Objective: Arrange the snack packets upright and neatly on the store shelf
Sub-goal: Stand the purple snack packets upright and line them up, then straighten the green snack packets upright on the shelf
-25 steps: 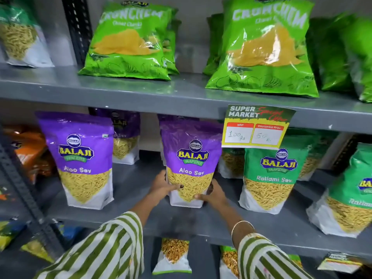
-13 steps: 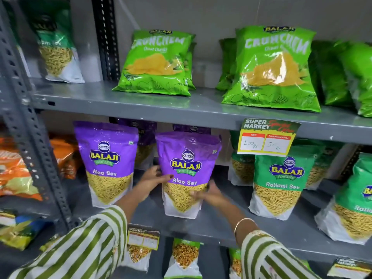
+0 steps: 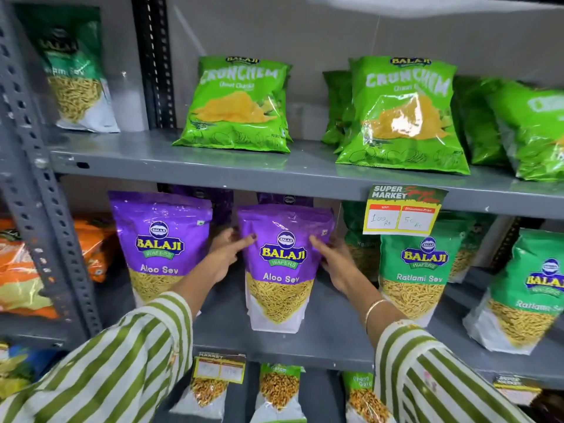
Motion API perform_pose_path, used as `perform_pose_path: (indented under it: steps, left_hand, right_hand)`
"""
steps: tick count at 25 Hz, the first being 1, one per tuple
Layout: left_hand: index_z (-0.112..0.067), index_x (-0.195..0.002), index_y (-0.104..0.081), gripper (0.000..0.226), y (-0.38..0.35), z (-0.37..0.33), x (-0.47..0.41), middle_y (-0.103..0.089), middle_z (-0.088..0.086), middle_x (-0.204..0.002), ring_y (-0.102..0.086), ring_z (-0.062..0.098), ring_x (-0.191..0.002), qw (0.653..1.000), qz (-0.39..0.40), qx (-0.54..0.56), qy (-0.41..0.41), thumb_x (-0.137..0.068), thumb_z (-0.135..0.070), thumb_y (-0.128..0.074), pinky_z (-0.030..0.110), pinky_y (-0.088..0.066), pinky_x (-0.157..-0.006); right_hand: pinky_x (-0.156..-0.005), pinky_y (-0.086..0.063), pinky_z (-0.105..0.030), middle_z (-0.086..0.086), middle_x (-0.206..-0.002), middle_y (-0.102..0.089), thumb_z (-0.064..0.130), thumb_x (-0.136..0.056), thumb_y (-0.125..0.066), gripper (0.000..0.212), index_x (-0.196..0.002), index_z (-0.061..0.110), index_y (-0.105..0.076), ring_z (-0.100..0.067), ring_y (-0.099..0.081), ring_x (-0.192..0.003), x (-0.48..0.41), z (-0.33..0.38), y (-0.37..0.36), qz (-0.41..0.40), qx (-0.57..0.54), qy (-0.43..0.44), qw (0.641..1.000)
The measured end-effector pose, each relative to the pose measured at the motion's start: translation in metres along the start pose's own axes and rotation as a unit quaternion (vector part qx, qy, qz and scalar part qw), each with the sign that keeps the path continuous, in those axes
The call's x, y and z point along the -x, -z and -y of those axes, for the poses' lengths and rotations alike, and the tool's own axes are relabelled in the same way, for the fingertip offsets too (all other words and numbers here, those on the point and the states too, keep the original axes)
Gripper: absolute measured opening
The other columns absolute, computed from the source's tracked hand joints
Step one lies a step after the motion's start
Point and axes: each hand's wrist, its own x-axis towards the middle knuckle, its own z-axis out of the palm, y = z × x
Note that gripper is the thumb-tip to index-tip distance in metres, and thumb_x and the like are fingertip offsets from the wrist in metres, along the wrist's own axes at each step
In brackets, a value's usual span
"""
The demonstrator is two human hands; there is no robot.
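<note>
A purple Aloo Sev packet (image 3: 283, 270) stands upright on the grey middle shelf (image 3: 329, 340). My left hand (image 3: 225, 254) grips its upper left edge, thumb across the front. My right hand (image 3: 334, 261) holds its upper right edge. A second purple Aloo Sev packet (image 3: 160, 245) stands upright to the left, with more purple packets behind both. Green Ratlami Sev packets (image 3: 419, 270) stand to the right. On the upper shelf (image 3: 305, 169), light green Crunchem bags (image 3: 238, 105) lean back.
A price tag (image 3: 403, 210) hangs from the upper shelf's edge above the green packets. A perforated grey upright post (image 3: 45, 184) stands at left, with orange packets (image 3: 27, 270) beyond it. Smaller packets (image 3: 279, 389) sit on the shelf below.
Both hands have slid from the packet's lower corners up to its upper edges. The packet stands slightly further forward and straighter. The view has tilted upward and shifted left.
</note>
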Motion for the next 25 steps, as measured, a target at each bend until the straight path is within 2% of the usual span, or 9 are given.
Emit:
perform_pose_path:
  steps: [3, 7, 9, 11, 14, 18, 21, 23, 25]
  left_hand:
    - [-0.014, -0.108, -0.05, 0.035, -0.005, 0.055, 0.017, -0.066, -0.004, -0.093, -0.052, 0.004, -0.073, 0.991, 0.063, -0.088, 0.079, -0.079, -0.002, -0.065, 0.017, -0.048, -0.051]
    - [-0.003, -0.118, -0.05, 0.05, -0.006, 0.098, 0.009, -0.061, 0.017, -0.124, -0.057, 0.017, -0.088, 0.991, 0.026, -0.109, 0.068, -0.074, 0.0, -0.071, 0.007, -0.05, -0.053]
    - [-0.002, -0.122, -0.048, 0.055, 0.0, 0.097, 0.005, -0.06, 0.018, -0.128, -0.055, 0.018, -0.096, 0.99, 0.022, -0.116, 0.076, -0.073, -0.004, -0.073, 0.019, -0.05, -0.07]
    - [-0.006, -0.123, -0.045, 0.057, 0.004, 0.097, 0.007, -0.057, 0.015, -0.131, -0.054, 0.019, -0.102, 0.988, 0.041, -0.12, 0.087, -0.074, -0.006, -0.073, 0.029, -0.043, -0.083]
    - [-0.008, -0.14, -0.026, 0.092, 0.001, 0.102, 0.012, -0.039, 0.016, -0.146, -0.04, 0.027, -0.132, 0.981, -0.001, -0.189, 0.035, -0.066, -0.017, -0.08, 0.04, -0.036, -0.107]
    - [-0.005, -0.144, -0.02, 0.098, -0.029, 0.122, 0.045, -0.019, 0.021, -0.154, -0.009, 0.034, -0.144, 0.851, -0.162, -0.441, -0.236, -0.068, -0.048, -0.065, 0.05, -0.016, -0.114]
    - [-0.01, -0.141, -0.02, 0.087, -0.079, 0.135, 0.064, -0.018, 0.013, -0.152, 0.005, 0.024, -0.147, 0.743, -0.108, -0.528, -0.398, -0.075, -0.063, -0.042, 0.042, -0.008, -0.114]
    - [-0.01, -0.14, -0.026, 0.084, -0.125, 0.139, 0.06, -0.02, 0.008, -0.153, 0.001, 0.02, -0.147, 0.751, -0.049, -0.531, -0.39, -0.075, -0.059, -0.043, 0.036, -0.007, -0.115]
    - [-0.008, -0.143, -0.025, 0.085, -0.175, 0.139, 0.053, -0.019, 0.007, -0.156, -0.014, 0.022, -0.146, 0.825, -0.005, -0.466, -0.32, -0.076, -0.056, -0.045, 0.028, -0.012, -0.117]
  right_hand:
    - [-0.083, -0.052, -0.029, -0.009, -0.115, -0.065, 0.032, -0.057, -0.085, 0.078, -0.12, 0.003, -0.05, -0.021, -0.062, -0.102, 0.018, -0.063, 0.009, 0.06, 0.135, -0.099, 0.984]
    - [-0.054, -0.05, -0.006, -0.005, -0.093, -0.062, -0.01, -0.07, -0.071, 0.053, -0.118, -0.006, -0.05, -0.007, -0.057, -0.076, 0.032, -0.095, -0.001, 0.035, 0.158, -0.083, 0.983]
    - [-0.051, -0.048, -0.003, -0.008, -0.096, -0.061, -0.011, -0.07, -0.07, 0.053, -0.119, -0.009, -0.049, -0.005, -0.055, -0.074, 0.037, -0.092, -0.009, 0.026, 0.153, -0.078, 0.985]
    - [-0.06, -0.051, -0.005, -0.013, -0.106, -0.058, -0.008, -0.07, -0.071, 0.058, -0.123, -0.008, -0.047, -0.008, -0.057, -0.078, 0.035, -0.094, -0.012, 0.025, 0.164, -0.081, 0.983]
    - [-0.1, -0.047, -0.035, -0.018, -0.138, -0.045, 0.009, -0.068, -0.078, 0.082, -0.135, 0.0, -0.032, -0.028, -0.052, -0.117, 0.042, -0.094, -0.008, -0.003, 0.223, -0.104, 0.969]
    - [-0.112, -0.028, -0.044, -0.02, -0.145, -0.033, 0.029, -0.064, -0.081, 0.1, -0.141, 0.003, -0.022, -0.036, -0.03, -0.134, 0.051, -0.079, 0.031, -0.131, 0.351, -0.035, 0.926]
    - [-0.108, -0.025, -0.045, -0.024, -0.136, -0.037, 0.028, -0.058, -0.083, 0.102, -0.138, -0.001, -0.027, -0.04, -0.032, -0.127, 0.062, -0.058, 0.087, -0.277, 0.401, 0.037, 0.873]
    - [-0.109, -0.023, -0.045, -0.026, -0.137, -0.036, 0.025, -0.055, -0.085, 0.106, -0.139, -0.001, -0.025, -0.041, -0.031, -0.128, 0.063, -0.046, 0.137, -0.349, 0.381, 0.055, 0.854]
    - [-0.11, -0.022, -0.044, -0.028, -0.141, -0.033, 0.024, -0.055, -0.086, 0.11, -0.14, -0.003, -0.022, -0.04, -0.029, -0.131, 0.059, -0.038, 0.195, -0.351, 0.379, 0.038, 0.855]
